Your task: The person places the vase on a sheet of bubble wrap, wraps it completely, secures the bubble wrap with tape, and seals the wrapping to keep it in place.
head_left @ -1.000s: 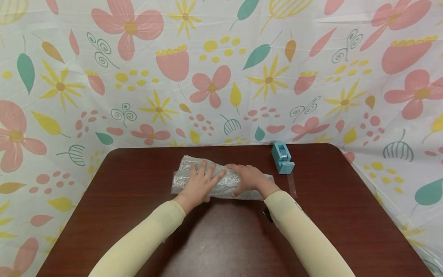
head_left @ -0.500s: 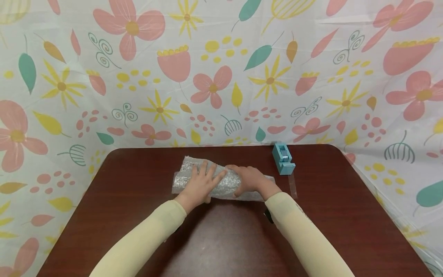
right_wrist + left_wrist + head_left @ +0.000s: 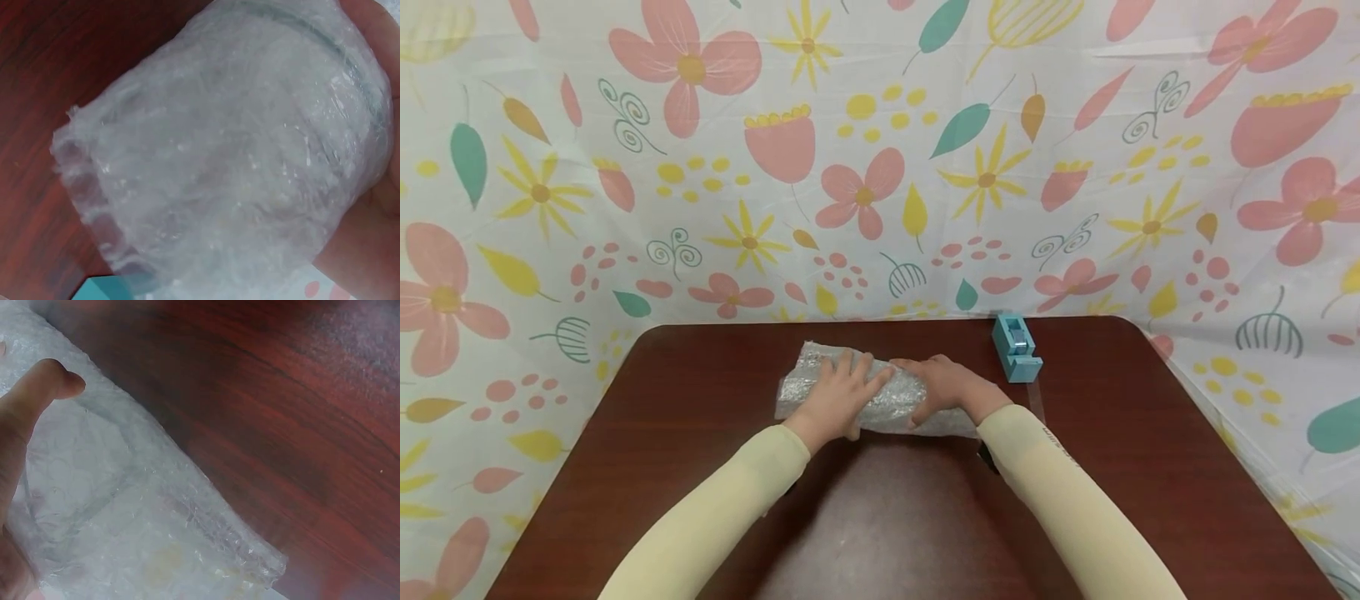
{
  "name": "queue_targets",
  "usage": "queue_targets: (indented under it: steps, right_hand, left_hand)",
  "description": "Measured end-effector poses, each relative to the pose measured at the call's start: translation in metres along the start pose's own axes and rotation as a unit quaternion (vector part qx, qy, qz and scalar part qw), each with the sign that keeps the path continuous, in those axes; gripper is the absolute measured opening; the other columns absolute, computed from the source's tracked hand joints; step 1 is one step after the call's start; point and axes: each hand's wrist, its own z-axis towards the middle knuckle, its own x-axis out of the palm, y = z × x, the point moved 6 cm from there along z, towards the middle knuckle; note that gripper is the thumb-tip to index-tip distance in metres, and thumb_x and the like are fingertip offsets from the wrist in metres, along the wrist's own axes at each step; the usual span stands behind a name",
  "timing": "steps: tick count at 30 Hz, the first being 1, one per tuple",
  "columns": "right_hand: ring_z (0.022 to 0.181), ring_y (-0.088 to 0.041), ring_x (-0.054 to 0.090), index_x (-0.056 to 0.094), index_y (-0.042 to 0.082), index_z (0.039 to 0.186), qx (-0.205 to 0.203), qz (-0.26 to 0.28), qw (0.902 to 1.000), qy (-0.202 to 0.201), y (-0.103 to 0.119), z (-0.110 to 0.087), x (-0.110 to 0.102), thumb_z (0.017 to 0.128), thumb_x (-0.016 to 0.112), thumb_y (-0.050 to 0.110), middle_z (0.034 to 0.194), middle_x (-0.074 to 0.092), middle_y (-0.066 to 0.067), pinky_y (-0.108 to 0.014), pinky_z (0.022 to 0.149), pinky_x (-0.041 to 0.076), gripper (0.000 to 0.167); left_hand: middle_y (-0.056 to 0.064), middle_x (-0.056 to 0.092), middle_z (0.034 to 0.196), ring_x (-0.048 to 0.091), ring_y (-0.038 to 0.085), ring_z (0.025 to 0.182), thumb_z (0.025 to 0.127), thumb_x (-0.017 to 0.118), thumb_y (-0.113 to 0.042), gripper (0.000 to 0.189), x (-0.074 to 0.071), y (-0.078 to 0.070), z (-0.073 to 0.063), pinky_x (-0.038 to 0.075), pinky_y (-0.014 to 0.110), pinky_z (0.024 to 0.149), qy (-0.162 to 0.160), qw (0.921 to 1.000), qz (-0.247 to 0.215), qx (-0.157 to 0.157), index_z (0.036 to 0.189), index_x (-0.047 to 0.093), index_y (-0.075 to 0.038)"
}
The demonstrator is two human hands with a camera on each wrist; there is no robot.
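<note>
bubble wrap lies on the counter under my wide-spread left grip; my right grip holds its right side.

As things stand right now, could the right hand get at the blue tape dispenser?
Probably yes: bare tabletop separates the right hand from the blue tape dispenser, though that hand would likely need to release the bubble wrap.

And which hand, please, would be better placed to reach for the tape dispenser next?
Probably the right hand: it holds the bubble wrap nearer the tape dispenser, while the left hand rests farther away.
</note>
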Motion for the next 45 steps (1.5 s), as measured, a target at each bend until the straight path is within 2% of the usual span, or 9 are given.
queue_targets:
  steps: [6,11,15,21,25,28,35,41,45]
  right_hand:
    - [0.138,-0.041,0.039,0.034,0.025,0.161,0.019,0.001,0.9996,0.022,-0.003,0.0,-0.002,0.074,0.091,0.04,0.153,0.044,-0.021,-0.061,0.105,0.048,0.105]
    - [0.146,-0.045,0.037,0.034,0.022,0.161,0.026,-0.001,0.9994,0.023,-0.005,0.001,-0.002,0.073,0.091,0.041,0.159,0.042,-0.023,-0.063,0.112,0.043,0.106]
    - [0.144,-0.042,0.045,0.03,0.019,0.162,0.02,-0.005,0.9996,0.017,-0.003,0.001,-0.004,0.073,0.092,0.043,0.158,0.046,-0.019,-0.059,0.114,0.043,0.111]
    - [0.142,-0.038,0.049,0.03,0.022,0.163,0.026,0.01,0.9996,-0.009,-0.002,-0.004,-0.006,0.071,0.092,0.044,0.161,0.043,-0.017,-0.059,0.114,0.044,0.113]
    - [0.146,-0.04,0.044,0.032,0.021,0.162,0.015,0.013,0.9986,-0.048,0.0,-0.012,-0.003,0.072,0.091,0.048,0.162,0.041,-0.017,-0.068,0.115,0.037,0.111]
    - [0.151,-0.042,0.037,0.032,0.018,0.161,0.008,-0.007,0.9947,-0.102,0.003,-0.024,0.0,0.073,0.089,0.052,0.164,0.038,-0.018,-0.075,0.115,0.031,0.111]
    - [0.153,-0.046,0.031,0.035,0.013,0.159,-0.009,-0.057,0.9735,-0.221,0.017,-0.048,0.014,0.072,0.091,0.047,0.165,0.033,-0.023,-0.076,0.113,0.032,0.109]
    - [0.151,-0.047,0.032,0.034,0.016,0.159,-0.002,-0.076,0.9591,-0.273,0.022,-0.056,0.023,0.068,0.094,0.047,0.164,0.032,-0.023,-0.077,0.112,0.032,0.113]
    - [0.151,-0.047,0.032,0.034,0.017,0.159,0.003,-0.085,0.9534,-0.289,0.023,-0.056,0.026,0.067,0.094,0.047,0.164,0.032,-0.023,-0.077,0.112,0.032,0.114]
  left_hand:
    - [0.012,0.043,0.157,0.05,0.039,0.139,0.07,0.086,-0.064,0.114,0.0,0.0,0.004,0.052,0.055,0.102,0.018,0.9997,-0.017,0.006,0.161,0.029,-0.027]
    - [0.013,0.044,0.156,0.05,0.04,0.139,0.069,0.087,-0.062,0.114,0.001,-0.001,0.004,0.053,0.056,0.101,0.015,0.9994,-0.03,0.009,0.161,0.03,-0.027]
    - [0.014,0.045,0.154,0.05,0.041,0.138,0.068,0.089,-0.06,0.113,0.001,0.0,0.005,0.053,0.057,0.101,0.011,0.9993,-0.036,0.009,0.159,0.032,-0.026]
    - [0.015,0.045,0.155,0.049,0.043,0.139,0.067,0.091,-0.058,0.114,0.0,0.004,0.007,0.052,0.057,0.102,0.022,0.9986,-0.048,0.004,0.159,0.033,-0.026]
    - [0.015,0.044,0.156,0.048,0.042,0.14,0.067,0.09,-0.058,0.114,0.0,0.004,0.007,0.052,0.057,0.103,0.032,0.9981,-0.052,0.001,0.16,0.032,-0.026]
    - [0.015,0.044,0.156,0.048,0.043,0.14,0.067,0.091,-0.057,0.113,-0.001,0.004,0.007,0.051,0.058,0.103,0.032,0.9978,-0.058,0.0,0.159,0.032,-0.026]
    - [0.014,0.044,0.157,0.048,0.042,0.141,0.067,0.091,-0.057,0.113,-0.003,0.004,0.008,0.051,0.058,0.104,0.03,0.998,-0.055,-0.006,0.159,0.032,-0.027]
    - [0.014,0.043,0.157,0.047,0.042,0.142,0.068,0.091,-0.056,0.113,-0.001,0.004,0.009,0.05,0.059,0.106,0.041,0.997,-0.066,-0.006,0.16,0.032,-0.026]
    - [0.014,0.044,0.157,0.048,0.042,0.141,0.068,0.091,-0.057,0.113,-0.001,0.006,0.01,0.051,0.058,0.104,0.045,0.9966,-0.069,-0.005,0.159,0.032,-0.027]
